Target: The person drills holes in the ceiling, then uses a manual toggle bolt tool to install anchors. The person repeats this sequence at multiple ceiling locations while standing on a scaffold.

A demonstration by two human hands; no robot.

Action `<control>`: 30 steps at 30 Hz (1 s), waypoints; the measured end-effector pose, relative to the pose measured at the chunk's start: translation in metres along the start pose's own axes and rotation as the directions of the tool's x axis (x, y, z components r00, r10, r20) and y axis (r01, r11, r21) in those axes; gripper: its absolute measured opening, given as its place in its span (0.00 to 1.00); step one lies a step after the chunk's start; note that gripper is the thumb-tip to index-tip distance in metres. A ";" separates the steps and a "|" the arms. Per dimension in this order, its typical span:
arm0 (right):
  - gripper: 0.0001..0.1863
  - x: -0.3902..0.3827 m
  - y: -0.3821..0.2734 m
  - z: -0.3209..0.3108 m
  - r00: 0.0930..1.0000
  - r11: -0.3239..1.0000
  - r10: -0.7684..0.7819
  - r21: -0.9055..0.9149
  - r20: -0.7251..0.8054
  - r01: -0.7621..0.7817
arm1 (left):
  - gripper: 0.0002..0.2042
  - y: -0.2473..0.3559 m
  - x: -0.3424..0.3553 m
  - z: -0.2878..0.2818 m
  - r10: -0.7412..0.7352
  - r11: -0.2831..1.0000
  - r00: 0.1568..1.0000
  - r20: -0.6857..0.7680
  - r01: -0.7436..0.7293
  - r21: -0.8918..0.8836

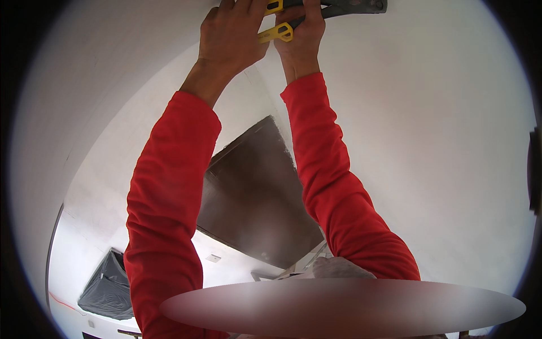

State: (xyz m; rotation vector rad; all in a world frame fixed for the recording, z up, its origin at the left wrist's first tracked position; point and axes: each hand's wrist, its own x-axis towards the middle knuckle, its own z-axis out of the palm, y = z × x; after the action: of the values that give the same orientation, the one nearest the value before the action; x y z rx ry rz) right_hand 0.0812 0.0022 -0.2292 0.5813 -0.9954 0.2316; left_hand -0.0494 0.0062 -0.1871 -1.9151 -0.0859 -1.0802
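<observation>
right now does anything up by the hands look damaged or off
One thing stands out: a large dark unpainted patch with a ragged edge breaks the otherwise white wall. Both hands, left hand and right hand, hold a yellow-and-grey tool against the surface; it looks intact, though partly cut off.

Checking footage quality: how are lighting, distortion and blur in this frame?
Head view: bright, even light on the white wall; fisheye bends edges, dark rim; left hand and right hand grip a yellow-and-grey tool, cropped at top; smeared oval patch below.
</observation>
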 end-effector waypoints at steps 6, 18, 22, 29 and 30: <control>0.15 0.003 0.007 0.005 0.990 0.999 0.039 -0.015 -0.139 -0.042 | 0.35 -0.008 0.010 0.000 -0.022 0.999 0.977 0.214 0.029 -0.026; 0.16 -0.194 -0.066 -0.040 0.900 0.862 0.369 -0.275 -0.234 -0.425 | 0.18 0.062 -0.142 0.002 -0.136 0.522 0.760 0.636 0.600 -0.606; 0.21 -0.304 -0.134 -0.052 0.553 0.415 0.558 -0.368 -0.619 -0.832 | 0.17 0.074 -0.220 0.005 -0.178 0.612 0.800 0.573 0.546 -0.572; 0.30 -0.386 -0.155 -0.028 0.405 0.298 0.657 -0.275 -0.636 -0.914 | 0.14 0.138 -0.320 0.009 -0.225 0.462 0.726 0.650 0.667 -0.585; 0.31 -0.391 -0.153 -0.031 0.419 0.280 0.659 -0.313 -0.625 -0.907 | 0.13 0.153 -0.333 0.018 -0.244 0.444 0.725 0.643 0.674 -0.591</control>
State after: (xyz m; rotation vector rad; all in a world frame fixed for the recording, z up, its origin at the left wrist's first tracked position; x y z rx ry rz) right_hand -0.0385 -0.0776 -0.6248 -0.6835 -0.8228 0.8758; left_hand -0.1738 0.0434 -0.5306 -3.1404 -0.5436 -1.0572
